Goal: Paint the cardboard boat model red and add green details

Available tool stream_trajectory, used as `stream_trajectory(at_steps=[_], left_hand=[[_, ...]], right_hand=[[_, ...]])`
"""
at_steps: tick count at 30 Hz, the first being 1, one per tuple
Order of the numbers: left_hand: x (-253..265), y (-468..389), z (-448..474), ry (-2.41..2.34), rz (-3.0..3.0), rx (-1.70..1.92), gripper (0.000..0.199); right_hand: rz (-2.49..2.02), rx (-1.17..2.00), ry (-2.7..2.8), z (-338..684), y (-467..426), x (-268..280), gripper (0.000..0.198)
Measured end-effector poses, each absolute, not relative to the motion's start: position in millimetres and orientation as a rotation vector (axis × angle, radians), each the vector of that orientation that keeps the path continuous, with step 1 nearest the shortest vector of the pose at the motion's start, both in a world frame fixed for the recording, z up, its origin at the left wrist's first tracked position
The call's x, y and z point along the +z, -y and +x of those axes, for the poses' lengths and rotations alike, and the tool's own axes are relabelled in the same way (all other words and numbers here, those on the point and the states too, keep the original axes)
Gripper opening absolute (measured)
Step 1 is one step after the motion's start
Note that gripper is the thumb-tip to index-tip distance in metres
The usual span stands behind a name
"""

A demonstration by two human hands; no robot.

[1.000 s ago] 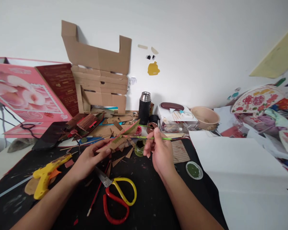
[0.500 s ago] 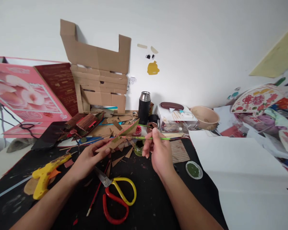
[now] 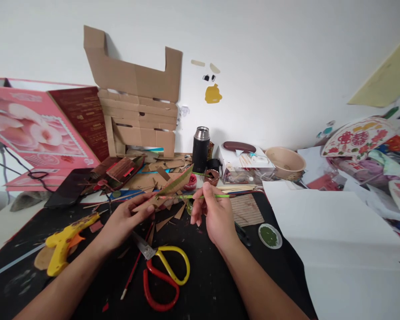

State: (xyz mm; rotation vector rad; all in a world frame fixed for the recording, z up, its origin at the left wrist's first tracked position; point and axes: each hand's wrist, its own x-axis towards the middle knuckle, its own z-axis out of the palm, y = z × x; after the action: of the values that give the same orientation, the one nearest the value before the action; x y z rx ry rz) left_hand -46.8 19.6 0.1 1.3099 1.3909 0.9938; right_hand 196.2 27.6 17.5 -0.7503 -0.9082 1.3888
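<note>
My left hand (image 3: 128,220) pinches a narrow piece of cardboard (image 3: 176,182) that is painted green on its upper part and bare brown near my fingers. A green-handled paintbrush (image 3: 225,195) lies almost level in my right hand (image 3: 215,215), gripped between thumb and fingers. Its tip reaches the cardboard piece and appears to touch it. Behind my right fingers a jar of green paint (image 3: 188,207) is mostly hidden. Below my hands, scissors (image 3: 150,252) with one red and one yellow handle lie on the black mat, beside a thin red brush (image 3: 133,272).
A yellow glue gun (image 3: 65,242) lies at left. A lid with green paint (image 3: 270,236) and corrugated cardboard (image 3: 246,209) are at right. Behind stand a black thermos (image 3: 200,151), a brown paint jar (image 3: 212,177) and a pink box (image 3: 36,129). White paper (image 3: 346,249) covers the right side.
My right hand and the brush have shifted left, bringing the brush tip further along the cardboard piece toward my left fingers. The green paint jar is now more covered by my right hand.
</note>
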Motion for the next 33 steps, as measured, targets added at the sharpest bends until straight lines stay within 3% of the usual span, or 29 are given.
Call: stream_trajectory(at_steps=[7, 14, 33], left_hand=[[2, -22, -48, -1.455, 1.349, 0.997, 0.09], [0, -20, -47, -1.403, 1.301, 0.978, 0.083], [6, -20, -48, -1.37, 1.399, 0.999, 0.077]], right_hand=[[-0.765, 1.312, 0.889, 204, -32, 17, 0.061], [-0.74, 1.431, 0.926, 194, -24, 20, 0.061], [-0.838, 1.114, 0.636, 231, -44, 37, 0.061]])
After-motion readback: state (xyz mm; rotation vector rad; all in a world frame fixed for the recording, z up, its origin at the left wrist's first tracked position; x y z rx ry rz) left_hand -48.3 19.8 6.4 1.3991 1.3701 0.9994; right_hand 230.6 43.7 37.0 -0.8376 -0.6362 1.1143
